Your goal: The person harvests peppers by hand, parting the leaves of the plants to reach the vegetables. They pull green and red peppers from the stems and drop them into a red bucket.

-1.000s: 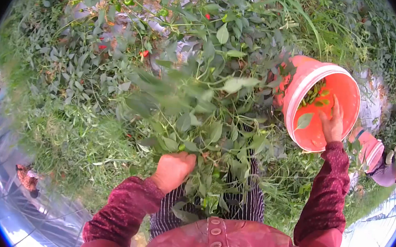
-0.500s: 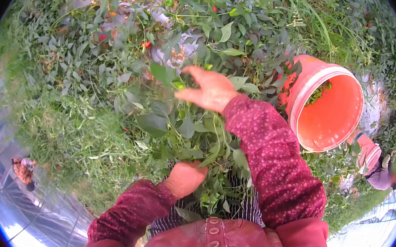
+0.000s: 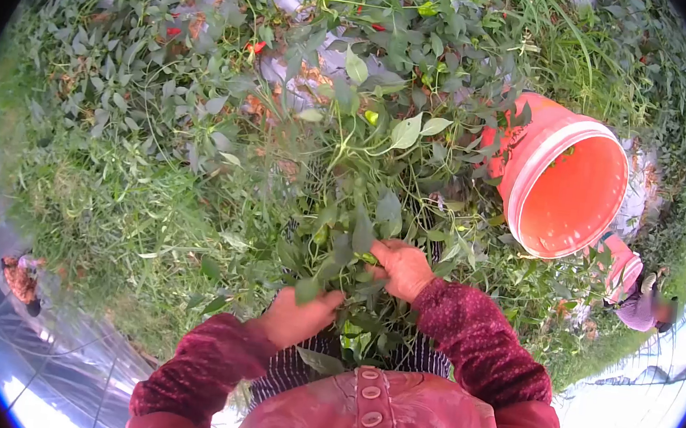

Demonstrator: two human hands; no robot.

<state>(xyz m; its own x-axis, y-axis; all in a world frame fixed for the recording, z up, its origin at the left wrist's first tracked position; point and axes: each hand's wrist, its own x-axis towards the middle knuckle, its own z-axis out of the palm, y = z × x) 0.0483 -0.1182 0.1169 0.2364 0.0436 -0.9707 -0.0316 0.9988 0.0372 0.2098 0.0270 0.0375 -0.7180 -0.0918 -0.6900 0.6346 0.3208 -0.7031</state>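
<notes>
Weedy field (image 3: 112, 181); left hand (image 3: 298, 318), right hand (image 3: 404, 269) both clutch lower foliage of pepper plant (image 3: 362, 191).

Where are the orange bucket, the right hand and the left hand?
orange bucket (image 3: 569, 196): head view, bare inner wall.
right hand (image 3: 404, 269): head view, back of the hand.
left hand (image 3: 297, 316): head view, back of the hand.

Orange bucket (image 3: 579, 197) amid leaves, grass (image 3: 109, 214) at left, another person (image 3: 639, 302) beyond

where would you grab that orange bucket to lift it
Probably the pale rim of the orange bucket, at the edge nearest the right hand, reaching in from the plant side: it leans with its open mouth facing the person, and no handle shows.
</notes>
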